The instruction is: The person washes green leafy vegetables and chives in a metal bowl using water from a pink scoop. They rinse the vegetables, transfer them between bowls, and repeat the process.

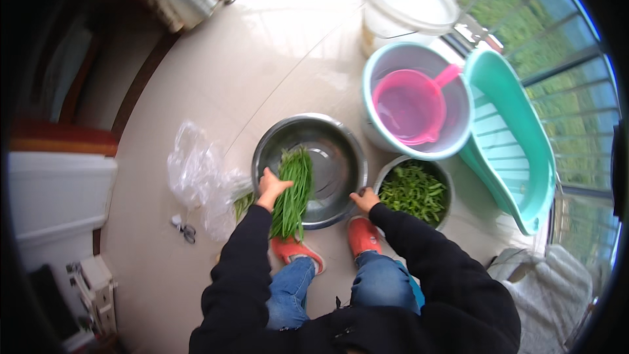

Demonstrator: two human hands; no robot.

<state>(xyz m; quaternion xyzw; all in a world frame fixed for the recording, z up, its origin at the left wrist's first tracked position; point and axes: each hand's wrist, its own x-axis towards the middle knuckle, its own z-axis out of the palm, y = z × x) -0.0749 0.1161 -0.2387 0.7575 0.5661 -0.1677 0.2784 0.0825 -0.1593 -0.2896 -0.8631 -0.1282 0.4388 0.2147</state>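
Observation:
A steel basin [339, 177] stands on the floor before my feet. A bunch of long green chives or similar leaves [297, 191] lies over its left side, the lower ends hanging past the near rim. My left hand [273, 188] is at the basin's left side, thumb spread from the fingers and against the leaves. At the lower right rim, my right hand [364, 200] grips the basin's edge; some fingers are hidden. Just right of it, a round metal pot [449, 196] holds loose leafy greens [413, 191].
A crumpled clear plastic bag [196, 172] and scissors [187, 232] lie left on the tiles. Beyond the pot are a pale blue bucket [368, 88] with a pink dipper [408, 108], a white lidded bucket [413, 5] and a turquoise plastic tub [521, 128] against the railing.

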